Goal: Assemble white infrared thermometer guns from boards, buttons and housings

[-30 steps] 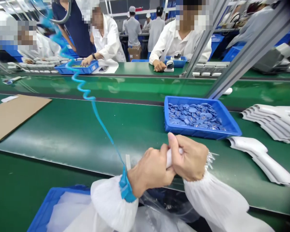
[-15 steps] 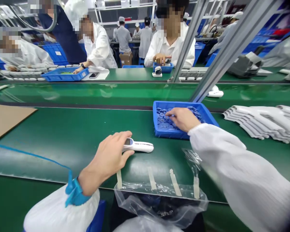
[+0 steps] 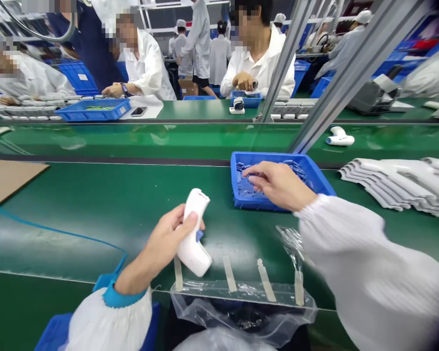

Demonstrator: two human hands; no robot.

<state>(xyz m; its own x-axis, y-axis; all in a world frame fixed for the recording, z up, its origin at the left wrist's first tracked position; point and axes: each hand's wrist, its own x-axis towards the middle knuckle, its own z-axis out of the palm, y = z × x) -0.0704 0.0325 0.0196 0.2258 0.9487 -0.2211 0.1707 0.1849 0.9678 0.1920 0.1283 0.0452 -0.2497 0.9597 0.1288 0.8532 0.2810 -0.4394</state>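
My left hand [image 3: 171,231] is closed around a white gun-shaped handheld thermometer [image 3: 194,253] with a blue trigger, lifted off the green bench and tilted. Its thumb lies across the white body. Over a blue tray [image 3: 261,202] my right hand [image 3: 278,184] reaches down, fingers bent and apart, with the fingertips just above the small flat blue plastic parts [image 3: 300,170]. No part shows between those fingers. A blue wrist strap [image 3: 122,297] with a cord circles my left wrist.
A clear plastic bag [image 3: 241,309] hangs taped at the bench's front edge. White curved shells [image 3: 398,185] are stacked at right; a brown board [image 3: 12,180] lies at left. A metal post [image 3: 351,73] slants at right. Beyond the belt, co-workers in white coats sit.
My left hand has lifted the thermometer from the bench and turned it upright, showing its blue trigger. My right hand has stayed over the blue tray. Another white device has moved right on the belt.
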